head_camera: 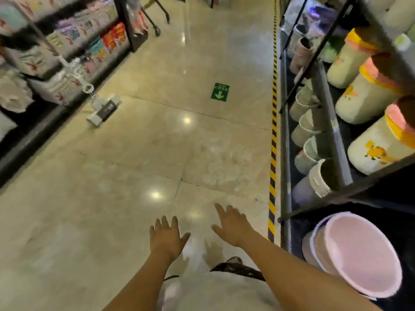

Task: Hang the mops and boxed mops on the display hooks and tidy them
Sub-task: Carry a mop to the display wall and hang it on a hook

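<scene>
Mop [104, 109] with flat rectangular head, pale grey and white, crossed by a dark label band; head lies on the glossy beige tiled floor [112, 176] at the foot of the black left-hand shelving [27, 144], well ahead of the hands. Its thin pole, bearing a white plastic fitting, slants up and back against the shelved packaged goods; blur hides finer detail. Left hand [167, 236] and right hand [231, 223] are held low at centre, palms down, fingers spread and straight, holding nothing and touching nothing. Green floor sticker with arrow [220, 92] lies between the mop and the yellow-and-black striped tape [273, 131]. At the right stand cream cylindrical rolls with orange-pink rims [368, 97] and a round pink white-rimmed basket [363, 254]
</scene>
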`<action>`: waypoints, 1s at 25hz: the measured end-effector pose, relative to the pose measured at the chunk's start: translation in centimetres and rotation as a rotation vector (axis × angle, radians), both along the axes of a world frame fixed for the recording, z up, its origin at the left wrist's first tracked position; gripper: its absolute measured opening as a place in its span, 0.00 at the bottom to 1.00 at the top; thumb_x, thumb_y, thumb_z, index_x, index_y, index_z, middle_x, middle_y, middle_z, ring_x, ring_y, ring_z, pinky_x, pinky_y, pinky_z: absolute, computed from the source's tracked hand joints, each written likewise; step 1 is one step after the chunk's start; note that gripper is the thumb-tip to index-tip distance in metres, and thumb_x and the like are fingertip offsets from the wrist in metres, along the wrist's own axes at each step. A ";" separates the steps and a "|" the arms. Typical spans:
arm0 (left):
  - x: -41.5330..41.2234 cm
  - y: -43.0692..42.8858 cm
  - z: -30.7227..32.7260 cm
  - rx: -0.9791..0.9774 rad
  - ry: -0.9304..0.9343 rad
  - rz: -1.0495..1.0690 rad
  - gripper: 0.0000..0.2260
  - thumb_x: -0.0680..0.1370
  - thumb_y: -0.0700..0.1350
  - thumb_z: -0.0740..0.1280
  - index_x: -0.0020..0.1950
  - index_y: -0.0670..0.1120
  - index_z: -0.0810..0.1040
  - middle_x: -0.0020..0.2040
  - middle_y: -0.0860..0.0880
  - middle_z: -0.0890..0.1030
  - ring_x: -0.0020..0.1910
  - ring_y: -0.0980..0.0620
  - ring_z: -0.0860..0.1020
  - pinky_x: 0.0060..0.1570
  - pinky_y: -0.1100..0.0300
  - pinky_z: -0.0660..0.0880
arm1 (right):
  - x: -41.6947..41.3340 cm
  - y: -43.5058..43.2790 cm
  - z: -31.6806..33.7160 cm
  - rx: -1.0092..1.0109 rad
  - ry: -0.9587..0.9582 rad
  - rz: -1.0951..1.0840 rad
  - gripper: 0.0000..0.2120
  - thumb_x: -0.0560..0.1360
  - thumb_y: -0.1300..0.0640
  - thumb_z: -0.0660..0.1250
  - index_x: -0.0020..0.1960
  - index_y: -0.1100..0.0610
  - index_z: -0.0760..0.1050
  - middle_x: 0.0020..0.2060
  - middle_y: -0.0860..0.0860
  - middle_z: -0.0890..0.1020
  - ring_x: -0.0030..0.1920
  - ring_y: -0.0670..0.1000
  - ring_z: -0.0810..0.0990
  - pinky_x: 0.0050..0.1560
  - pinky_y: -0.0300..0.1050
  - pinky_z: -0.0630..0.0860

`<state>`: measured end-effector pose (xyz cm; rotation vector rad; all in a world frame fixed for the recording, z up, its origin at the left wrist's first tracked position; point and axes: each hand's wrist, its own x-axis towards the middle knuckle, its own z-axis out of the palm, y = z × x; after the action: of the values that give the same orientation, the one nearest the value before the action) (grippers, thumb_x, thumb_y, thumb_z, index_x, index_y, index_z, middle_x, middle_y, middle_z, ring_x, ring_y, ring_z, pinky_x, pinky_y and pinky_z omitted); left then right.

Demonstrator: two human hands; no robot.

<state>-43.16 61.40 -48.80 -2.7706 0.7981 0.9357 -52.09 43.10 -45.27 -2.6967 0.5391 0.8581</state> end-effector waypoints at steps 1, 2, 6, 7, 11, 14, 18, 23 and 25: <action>0.2 2.7 0.0 0.001 -0.003 0.067 0.34 0.80 0.65 0.50 0.80 0.47 0.49 0.79 0.39 0.51 0.78 0.39 0.50 0.75 0.45 0.51 | 1.3 2.0 -0.2 -0.003 0.006 0.049 0.33 0.81 0.41 0.52 0.79 0.54 0.44 0.71 0.63 0.63 0.68 0.63 0.67 0.63 0.57 0.67; 0.4 5.1 0.0 0.002 0.000 0.132 0.34 0.80 0.65 0.50 0.80 0.47 0.49 0.79 0.39 0.51 0.78 0.39 0.50 0.75 0.45 0.51 | 2.4 3.9 -0.5 -0.010 0.015 0.090 0.33 0.81 0.42 0.52 0.79 0.54 0.44 0.71 0.63 0.63 0.68 0.62 0.67 0.63 0.57 0.67; 0.0 14.6 -1.1 0.031 0.022 0.453 0.34 0.80 0.65 0.49 0.80 0.47 0.49 0.79 0.39 0.53 0.78 0.39 0.52 0.75 0.46 0.52 | 6.9 12.0 -1.4 0.008 0.044 0.320 0.33 0.82 0.42 0.52 0.79 0.54 0.43 0.70 0.62 0.64 0.67 0.62 0.68 0.63 0.57 0.68; -0.4 16.5 -1.3 0.042 0.026 0.524 0.34 0.80 0.65 0.49 0.80 0.47 0.49 0.79 0.39 0.53 0.78 0.39 0.52 0.74 0.46 0.53 | 8.1 13.9 -1.5 0.024 0.036 0.378 0.33 0.82 0.42 0.52 0.79 0.54 0.43 0.69 0.62 0.65 0.66 0.62 0.68 0.63 0.57 0.68; -1.3 20.5 -2.2 0.062 0.068 0.705 0.35 0.80 0.65 0.49 0.80 0.46 0.49 0.79 0.39 0.53 0.77 0.39 0.53 0.74 0.46 0.53 | 12.2 19.1 -1.7 0.067 0.010 0.530 0.34 0.81 0.41 0.53 0.79 0.54 0.44 0.68 0.62 0.67 0.65 0.62 0.70 0.61 0.56 0.70; 0.4 21.1 -2.7 0.072 0.108 0.789 0.34 0.80 0.65 0.49 0.80 0.46 0.48 0.79 0.39 0.52 0.78 0.39 0.52 0.74 0.47 0.53 | 15.2 20.7 -2.4 0.082 0.033 0.629 0.34 0.81 0.42 0.53 0.79 0.55 0.44 0.67 0.62 0.68 0.65 0.62 0.70 0.62 0.56 0.70; 6.2 21.6 -3.2 0.091 0.122 0.842 0.35 0.80 0.65 0.48 0.80 0.46 0.47 0.79 0.39 0.52 0.78 0.39 0.51 0.75 0.47 0.52 | 21.7 19.9 -4.0 0.080 0.099 0.618 0.35 0.81 0.42 0.52 0.79 0.55 0.41 0.73 0.63 0.61 0.72 0.63 0.63 0.66 0.58 0.66; 19.9 19.1 -2.1 0.064 0.093 0.868 0.35 0.80 0.65 0.49 0.80 0.46 0.47 0.79 0.39 0.51 0.78 0.39 0.50 0.75 0.46 0.51 | 34.8 16.4 -3.7 0.035 0.100 0.615 0.35 0.81 0.41 0.52 0.80 0.54 0.41 0.72 0.61 0.63 0.70 0.61 0.66 0.66 0.56 0.66; 26.9 17.0 -1.0 0.029 0.075 0.835 0.35 0.80 0.65 0.49 0.80 0.46 0.46 0.79 0.38 0.50 0.78 0.39 0.49 0.76 0.46 0.50 | 41.2 14.6 -2.7 0.031 0.080 0.612 0.34 0.81 0.41 0.52 0.80 0.54 0.41 0.70 0.61 0.65 0.67 0.61 0.68 0.63 0.56 0.69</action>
<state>-16.22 78.35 -49.83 -3.0564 -0.4355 1.1222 -10.92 57.75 -48.00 -2.8352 -0.3135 1.1014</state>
